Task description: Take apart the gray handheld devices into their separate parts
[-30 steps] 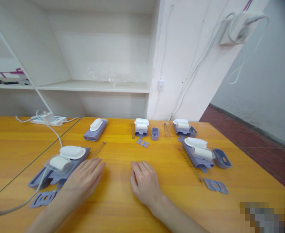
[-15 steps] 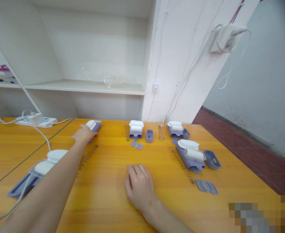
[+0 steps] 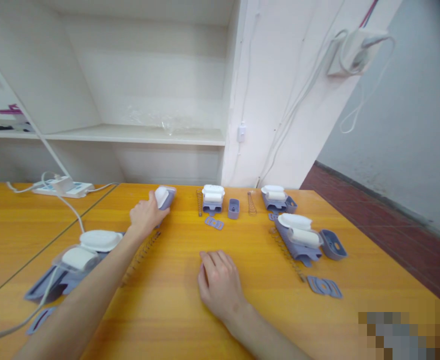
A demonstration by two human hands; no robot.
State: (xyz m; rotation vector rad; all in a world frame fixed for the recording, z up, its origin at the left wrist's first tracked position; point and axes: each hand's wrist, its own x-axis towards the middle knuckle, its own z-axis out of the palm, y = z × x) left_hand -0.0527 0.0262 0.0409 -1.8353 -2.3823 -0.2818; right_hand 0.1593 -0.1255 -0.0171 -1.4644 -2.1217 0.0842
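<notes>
Reaching to the far side of the table, my left hand (image 3: 148, 215) is closed round a purple-grey and white plastic unit (image 3: 166, 196). Its far end shows past my fingers; the rest is covered. A long coil spring (image 3: 145, 252) lies beside my left forearm. My right hand (image 3: 222, 285) rests on the wood in the middle, fingers curled together and no object showing in them. Left of my left arm lies a larger purple-grey unit with a white roller (image 3: 80, 259) and a white oval cap (image 3: 100, 240).
Similar units stand at the back middle (image 3: 213, 199), back right (image 3: 274, 198) and right (image 3: 300, 237). Near them are purple-grey cups (image 3: 332, 245), flat slotted plates (image 3: 324, 287) and springs (image 3: 252, 204). A power strip (image 3: 62, 187) sits back left; its cable crosses the left side.
My left hand has moved to the right along the back of the table, and the unit in it has moved with it. My right hand stays put. The view has shifted slightly.
</notes>
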